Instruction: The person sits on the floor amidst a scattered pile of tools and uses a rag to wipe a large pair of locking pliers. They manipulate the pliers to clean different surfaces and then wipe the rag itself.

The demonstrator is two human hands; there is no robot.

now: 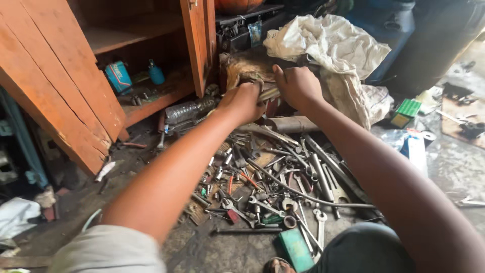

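Both my arms reach forward over a pile of metal tools (pixel 283 187) on the ground. My left hand (pixel 243 100) is closed around a short metal bar (pixel 269 94) that pokes out to its right. My right hand (pixel 297 86) is curled beside it, fingers pressed onto a dirty brown cloth bundle (pixel 247 68) and touching the same bar's end. How firmly the right hand grips is hidden by its back. The pile holds several spanners, wrenches, pliers and rods.
An open wooden cabinet (pixel 76 86) stands at left with a blue can (pixel 117 77) and small blue bottle (pixel 156 74) on its shelf. A plastic bottle (pixel 188 109) lies below. A crumpled white sack (pixel 333 45) sits behind, a green box (pixel 405 112) at right, a teal block (pixel 295 248) near my knee.
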